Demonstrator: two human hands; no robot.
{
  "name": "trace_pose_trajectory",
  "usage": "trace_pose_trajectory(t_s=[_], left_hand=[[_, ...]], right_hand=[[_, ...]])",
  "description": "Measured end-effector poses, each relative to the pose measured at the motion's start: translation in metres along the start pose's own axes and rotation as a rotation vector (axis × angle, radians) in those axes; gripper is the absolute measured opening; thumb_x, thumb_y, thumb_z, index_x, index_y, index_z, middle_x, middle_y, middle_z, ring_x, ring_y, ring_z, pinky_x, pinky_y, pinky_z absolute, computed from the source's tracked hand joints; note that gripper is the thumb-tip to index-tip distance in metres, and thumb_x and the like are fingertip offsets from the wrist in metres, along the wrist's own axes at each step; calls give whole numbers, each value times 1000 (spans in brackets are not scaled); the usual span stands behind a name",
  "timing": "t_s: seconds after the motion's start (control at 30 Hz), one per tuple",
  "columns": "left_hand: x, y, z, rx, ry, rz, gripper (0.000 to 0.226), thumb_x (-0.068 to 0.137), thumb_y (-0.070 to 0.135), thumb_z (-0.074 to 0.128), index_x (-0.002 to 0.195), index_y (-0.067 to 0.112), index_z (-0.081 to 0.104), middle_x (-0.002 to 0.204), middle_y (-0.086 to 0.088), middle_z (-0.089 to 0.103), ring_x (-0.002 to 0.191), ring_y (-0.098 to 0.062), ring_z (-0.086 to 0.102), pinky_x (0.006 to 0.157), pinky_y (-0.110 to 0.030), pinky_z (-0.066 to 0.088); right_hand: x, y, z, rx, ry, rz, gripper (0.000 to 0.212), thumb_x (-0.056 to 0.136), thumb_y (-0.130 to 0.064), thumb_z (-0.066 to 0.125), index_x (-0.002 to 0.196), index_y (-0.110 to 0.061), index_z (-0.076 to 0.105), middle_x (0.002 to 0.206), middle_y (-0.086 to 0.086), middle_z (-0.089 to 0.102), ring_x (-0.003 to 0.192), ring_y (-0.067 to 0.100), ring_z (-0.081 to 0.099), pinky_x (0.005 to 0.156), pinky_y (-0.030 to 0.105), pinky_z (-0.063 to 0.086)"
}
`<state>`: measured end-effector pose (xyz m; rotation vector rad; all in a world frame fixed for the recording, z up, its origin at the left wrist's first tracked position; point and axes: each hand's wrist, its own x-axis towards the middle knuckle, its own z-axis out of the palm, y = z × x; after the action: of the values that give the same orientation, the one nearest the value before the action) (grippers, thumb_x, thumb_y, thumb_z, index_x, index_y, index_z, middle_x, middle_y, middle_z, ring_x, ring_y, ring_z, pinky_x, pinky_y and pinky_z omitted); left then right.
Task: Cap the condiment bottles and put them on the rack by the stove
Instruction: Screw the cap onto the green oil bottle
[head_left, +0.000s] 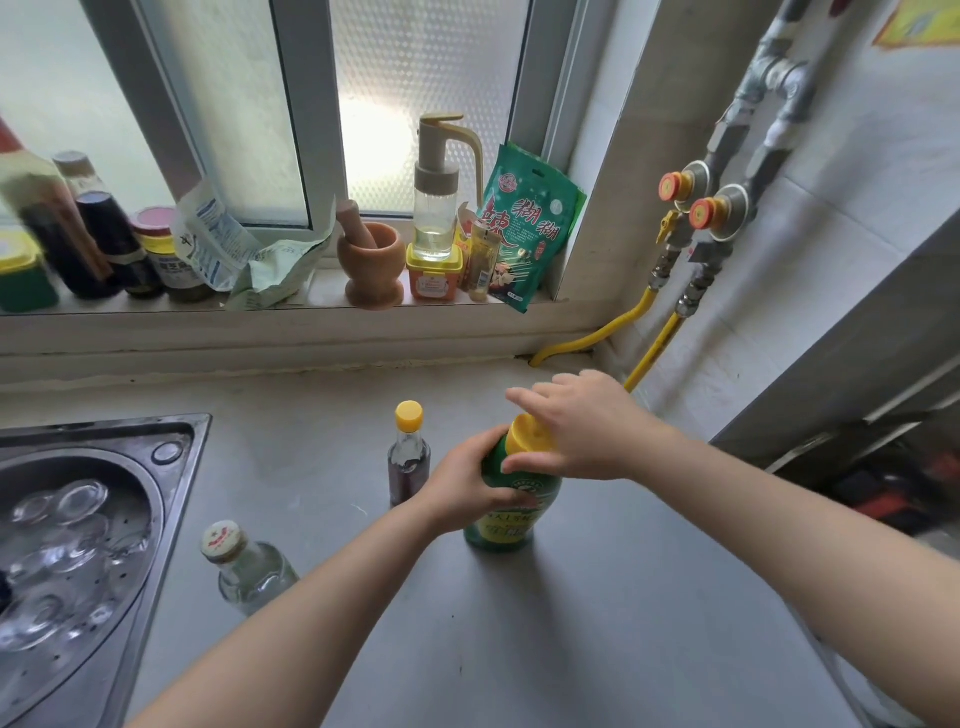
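Countertop (597, 623) surface extends toward the camera from both hands as bare grey stone, bounded beyond the hands by the ledge under the windowsill (322, 304) and, outboard of the right hand, by the tiled wall carrying two yellow gas hoses (652, 345). Sink (98, 525), well outboard of the left hand, holds clear glass items; its steel rim forms the counter's edge on that side.

Green bottle (511, 512) stands upright on the counter between the two hands. Left hand (467, 486) grips its shoulder, fingers curled round the body. Right hand (582, 428) rests on the yellow cap (527, 436), which sits on the bottle's neck: thumb and palm grip the cap, index finger extended straight beyond it. Whether the cap is fully seated cannot be determined.

Dark bottle (409, 465), yellow cap fitted, stands upright just beside the left hand, on its outboard side. Clear bottle (249, 571), capped, stands nearer the camera, beside the left forearm and close to the sink rim.
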<state>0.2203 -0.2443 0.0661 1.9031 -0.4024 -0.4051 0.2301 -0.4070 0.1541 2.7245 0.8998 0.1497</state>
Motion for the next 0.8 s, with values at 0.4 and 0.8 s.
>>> trace_pose_trajectory(t_s=[0.4, 0.8], left_hand=[[0, 0, 0, 5, 1, 7, 69, 68, 18, 82, 127, 30, 49, 112, 10, 61, 107, -12, 56, 92, -33, 49], [3, -6, 2, 15, 10, -13, 75, 62, 26, 84, 128, 34, 49, 121, 9, 61, 114, -12, 55, 99, -39, 47]], right_hand=[[1, -12, 16, -55, 119, 28, 56, 80, -71, 35, 68, -17, 41, 55, 2, 61, 43, 22, 53, 43, 23, 17], [-1, 24, -17, 308, -320, -11, 55, 77, -59, 62, 120, -33, 41, 99, -11, 46, 87, 11, 48, 66, 28, 44]])
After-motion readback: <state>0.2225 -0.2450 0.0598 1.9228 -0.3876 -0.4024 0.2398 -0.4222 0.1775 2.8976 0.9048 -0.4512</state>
